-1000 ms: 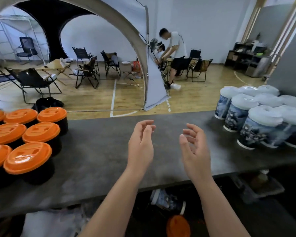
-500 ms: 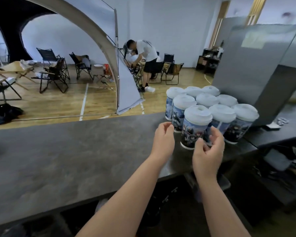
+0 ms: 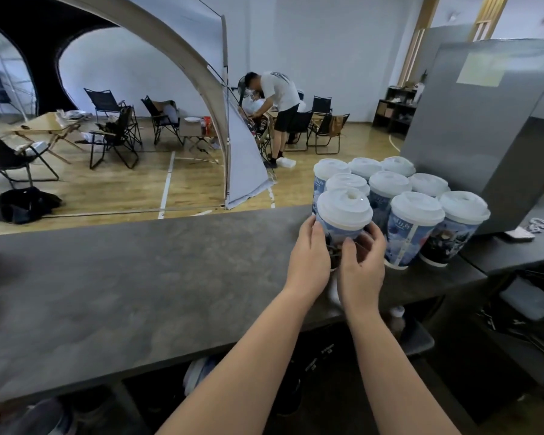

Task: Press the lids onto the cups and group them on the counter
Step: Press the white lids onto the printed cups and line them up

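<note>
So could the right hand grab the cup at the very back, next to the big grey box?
Probably not straight away. The right hand is holding the front cup together with the left hand, and the back cup sits behind two rows of lidded cups, close to the grey box.

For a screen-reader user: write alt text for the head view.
Both hands, left hand and right hand, grip the nearest printed cup, white lid on, at the near-left corner of a cluster of nine lidded cups on a dark counter.
</note>
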`<action>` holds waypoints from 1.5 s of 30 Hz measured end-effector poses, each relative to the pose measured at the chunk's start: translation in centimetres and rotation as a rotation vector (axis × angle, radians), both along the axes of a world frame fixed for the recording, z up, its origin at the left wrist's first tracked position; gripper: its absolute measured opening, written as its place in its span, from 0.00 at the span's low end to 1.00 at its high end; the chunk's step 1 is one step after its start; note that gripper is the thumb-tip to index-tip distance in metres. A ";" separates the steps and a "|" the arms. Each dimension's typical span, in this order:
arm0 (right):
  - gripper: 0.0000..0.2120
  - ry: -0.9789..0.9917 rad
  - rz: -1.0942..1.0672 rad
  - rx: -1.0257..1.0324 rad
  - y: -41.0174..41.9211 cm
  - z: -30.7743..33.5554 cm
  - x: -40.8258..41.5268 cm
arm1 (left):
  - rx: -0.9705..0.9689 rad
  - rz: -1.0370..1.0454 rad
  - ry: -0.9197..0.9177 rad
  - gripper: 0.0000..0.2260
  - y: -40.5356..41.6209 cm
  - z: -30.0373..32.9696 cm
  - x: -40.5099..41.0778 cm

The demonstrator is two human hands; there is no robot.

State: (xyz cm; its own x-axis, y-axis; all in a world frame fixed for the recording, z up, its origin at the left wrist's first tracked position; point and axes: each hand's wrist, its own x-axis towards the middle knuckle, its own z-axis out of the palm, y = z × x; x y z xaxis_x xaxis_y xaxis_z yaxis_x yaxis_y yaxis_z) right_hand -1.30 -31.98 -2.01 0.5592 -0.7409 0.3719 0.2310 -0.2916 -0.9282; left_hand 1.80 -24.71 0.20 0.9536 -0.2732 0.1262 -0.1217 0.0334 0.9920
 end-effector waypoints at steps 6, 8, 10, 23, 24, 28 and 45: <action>0.16 -0.034 0.211 -0.004 9.9 0.8 2.9 | -0.022 0.306 -0.037 0.16 11.1 0.5 0.5; 0.13 -0.052 0.333 0.028 14.1 1.0 3.9 | -0.006 0.396 -0.006 0.16 15.3 0.3 0.7; 0.11 -0.051 0.452 0.045 18.3 1.1 4.7 | 0.014 0.481 0.009 0.16 19.2 0.2 0.7; 0.11 0.006 0.722 0.097 30.7 -0.1 4.8 | 0.108 0.702 0.001 0.17 31.7 -1.3 -0.3; 0.11 0.012 0.720 0.092 30.7 -0.4 4.8 | 0.103 0.695 -0.001 0.17 31.8 -1.6 -0.4; 0.11 0.035 0.709 0.068 30.5 -0.9 4.4 | 0.092 0.654 -0.012 0.19 31.9 -2.2 -0.8; 0.18 0.068 0.868 -0.164 30.0 1.9 7.3 | 0.105 0.657 -0.269 0.18 33.0 0.3 2.4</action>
